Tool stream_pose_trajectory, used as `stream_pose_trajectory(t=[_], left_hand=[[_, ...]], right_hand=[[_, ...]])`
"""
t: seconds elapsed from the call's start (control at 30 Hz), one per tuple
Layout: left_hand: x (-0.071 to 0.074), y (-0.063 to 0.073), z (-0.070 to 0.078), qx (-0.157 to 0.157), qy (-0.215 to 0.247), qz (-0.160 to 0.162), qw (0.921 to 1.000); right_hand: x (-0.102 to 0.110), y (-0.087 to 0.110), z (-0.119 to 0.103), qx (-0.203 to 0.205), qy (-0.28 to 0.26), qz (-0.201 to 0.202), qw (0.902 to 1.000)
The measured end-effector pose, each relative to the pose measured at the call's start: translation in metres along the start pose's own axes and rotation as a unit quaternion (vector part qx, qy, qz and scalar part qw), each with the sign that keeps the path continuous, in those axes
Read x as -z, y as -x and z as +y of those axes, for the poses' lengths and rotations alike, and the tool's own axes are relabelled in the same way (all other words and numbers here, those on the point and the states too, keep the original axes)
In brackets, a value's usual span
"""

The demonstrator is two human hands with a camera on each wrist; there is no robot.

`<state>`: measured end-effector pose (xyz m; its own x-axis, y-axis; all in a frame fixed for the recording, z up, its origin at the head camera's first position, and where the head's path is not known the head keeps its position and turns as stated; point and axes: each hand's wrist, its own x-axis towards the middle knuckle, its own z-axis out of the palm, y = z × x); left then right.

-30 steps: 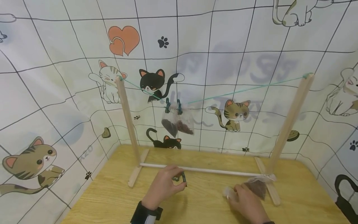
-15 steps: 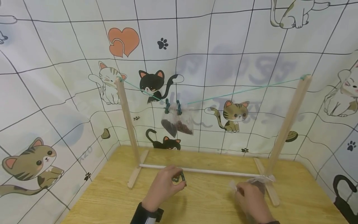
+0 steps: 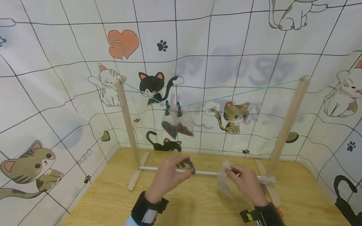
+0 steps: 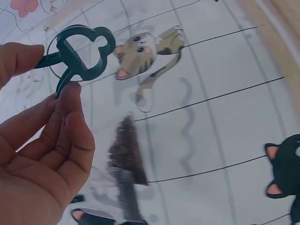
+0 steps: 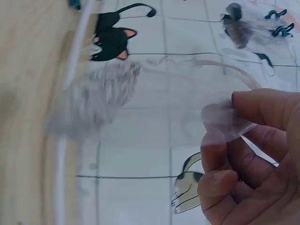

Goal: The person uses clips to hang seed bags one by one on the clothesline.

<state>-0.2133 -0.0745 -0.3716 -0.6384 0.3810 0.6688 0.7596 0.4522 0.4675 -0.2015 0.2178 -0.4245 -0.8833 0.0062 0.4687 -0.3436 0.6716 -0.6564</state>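
Note:
My left hand (image 3: 167, 177) pinches a dark green plastic clip (image 4: 96, 70) between thumb and fingertips. The clip's handles lie in the fingers and its looped end points away. In the head view the clip (image 3: 191, 167) is above the white rod. My right hand (image 3: 247, 183) pinches the top of a small clear plastic bag (image 3: 224, 185). Pale grainy contents hang in the bag's lower part (image 5: 98, 101), blurred in the right wrist view. Two bags, one with dark contents (image 3: 169, 129) and one with reddish-brown contents (image 3: 185, 129), hang from a green string (image 3: 232, 94) by two green clips (image 3: 179, 110).
The string runs between a left wooden post (image 3: 127, 122) and a right wooden post (image 3: 289, 125), joined low by a white rod (image 3: 205, 173). Another plastic bag (image 3: 267, 180) lies by the right foot, mostly hidden behind the right hand. A cat-print sheet surrounds the wooden table (image 3: 181, 204).
My right hand has lifted the pale bag off the table and brought it up and leftward. The left hand, still pinching the clip, has risen slightly and moved right.

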Motion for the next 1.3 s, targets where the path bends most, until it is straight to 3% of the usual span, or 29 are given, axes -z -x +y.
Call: stream_pose_trajectory(t=[0.2,0.33,0.57,0.9,1.1,1.3], left_hand=[[0.021,-0.045,0.017,-0.087,-0.014,0.023,0.9959],[0.036,-0.074,0.025,-0.101,-0.017,0.021,0.9945],[0.061,-0.127,0.035,-0.111,-0.033,0.026,0.9929],[0.08,-0.184,0.044,-0.023,-0.046,0.031,0.9982],[0.082,-0.208,0.042,0.038,-0.07,0.02,0.9966],[0.083,-0.223,0.042,0.097,-0.072,-0.019,0.9925]], right_hand=[[0.007,-0.029,-0.021,0.068,-0.025,0.041,0.9965],[0.014,-0.052,-0.037,0.083,-0.059,0.044,0.9938],[0.025,-0.087,-0.061,0.071,-0.092,0.043,0.9923],[0.032,-0.123,-0.092,0.087,-0.115,0.057,0.9879],[0.034,-0.137,-0.102,0.102,-0.129,0.069,0.984],[0.037,-0.153,-0.106,0.112,-0.108,0.091,0.9837]])
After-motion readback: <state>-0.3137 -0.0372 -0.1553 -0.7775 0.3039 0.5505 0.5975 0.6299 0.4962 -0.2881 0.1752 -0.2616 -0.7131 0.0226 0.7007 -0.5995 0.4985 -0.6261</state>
